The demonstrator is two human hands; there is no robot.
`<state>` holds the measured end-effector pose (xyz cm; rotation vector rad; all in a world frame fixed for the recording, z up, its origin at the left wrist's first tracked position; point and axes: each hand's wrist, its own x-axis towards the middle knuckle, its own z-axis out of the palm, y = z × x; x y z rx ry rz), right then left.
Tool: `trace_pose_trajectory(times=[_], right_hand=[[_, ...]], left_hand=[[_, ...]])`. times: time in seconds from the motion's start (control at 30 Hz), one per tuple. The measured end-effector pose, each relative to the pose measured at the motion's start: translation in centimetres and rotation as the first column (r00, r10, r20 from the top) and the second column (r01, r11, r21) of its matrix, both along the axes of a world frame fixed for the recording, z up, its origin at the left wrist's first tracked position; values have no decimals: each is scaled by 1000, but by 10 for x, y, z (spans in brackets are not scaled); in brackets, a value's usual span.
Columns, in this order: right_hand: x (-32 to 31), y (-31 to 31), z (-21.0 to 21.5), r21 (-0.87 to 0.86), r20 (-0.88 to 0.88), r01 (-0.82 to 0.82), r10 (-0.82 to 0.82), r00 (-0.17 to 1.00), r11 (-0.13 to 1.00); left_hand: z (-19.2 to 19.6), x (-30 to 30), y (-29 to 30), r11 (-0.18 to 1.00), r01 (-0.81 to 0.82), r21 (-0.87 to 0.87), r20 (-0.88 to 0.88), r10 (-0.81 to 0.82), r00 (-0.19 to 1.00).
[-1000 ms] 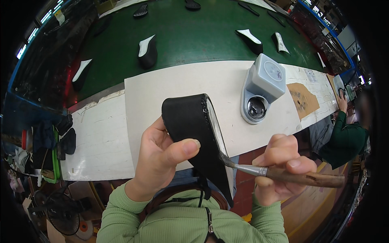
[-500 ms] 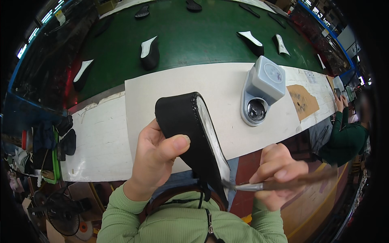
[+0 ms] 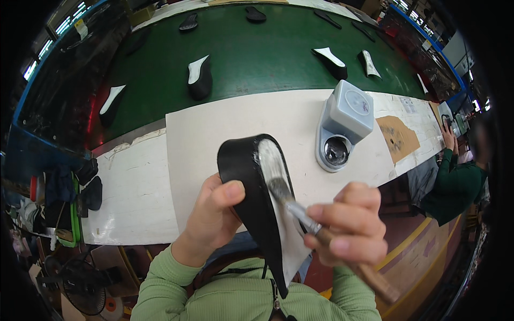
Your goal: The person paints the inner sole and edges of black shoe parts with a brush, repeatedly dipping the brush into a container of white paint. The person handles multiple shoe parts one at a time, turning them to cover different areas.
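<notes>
My left hand (image 3: 210, 214) grips a black wedge shoe sole (image 3: 247, 187), thumb on its outer side wall and fingers behind it. The sole is tilted, thick end up, thin end toward my jacket. Its white face (image 3: 293, 251) is turned toward my right hand (image 3: 350, 227), which is closed around a brush with a wooden handle (image 3: 375, 281) and metal ferrule. The bristles (image 3: 278, 188) touch the white face below the thick end, where the surface looks wet. Beyond, a pale plastic dispenser (image 3: 350, 112) stands with a round cup (image 3: 337, 151) in its base.
A pale board (image 3: 214, 120) covers part of the white worktable. Behind it a green belt (image 3: 251, 59) carries several soles, among them a wedge sole (image 3: 199, 83). A fan (image 3: 83, 283) stands at lower left. At right, another person (image 3: 455, 182) in dark green works.
The brush has moved from the sole's thin end up toward its thick end. The sole has turned, showing more of its white face, and sits slightly farther right and lower.
</notes>
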<state>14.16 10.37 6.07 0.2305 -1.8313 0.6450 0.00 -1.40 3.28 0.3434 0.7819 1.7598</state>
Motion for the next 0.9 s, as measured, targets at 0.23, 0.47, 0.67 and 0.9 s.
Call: trace_pose_trajectory(times=[0.23,0.47,0.67,0.9], right_hand=[[30,-3,-4,-176,135,-232,257,957,957],[54,47,-24,-691,220,251,-134,966,678],[53,102,-59,-558,383,522,-358,851,645],[45,112,-74,-390,446,602,-429,785,697]], left_hand=[[-12,-11,3,998,-64,-2,-77,63,995],[-34,-13,3,994,-38,-104,211,60,976],[-53,-8,-6,975,42,-220,277,21,961],[-58,-13,-14,988,136,-69,246,-115,963]])
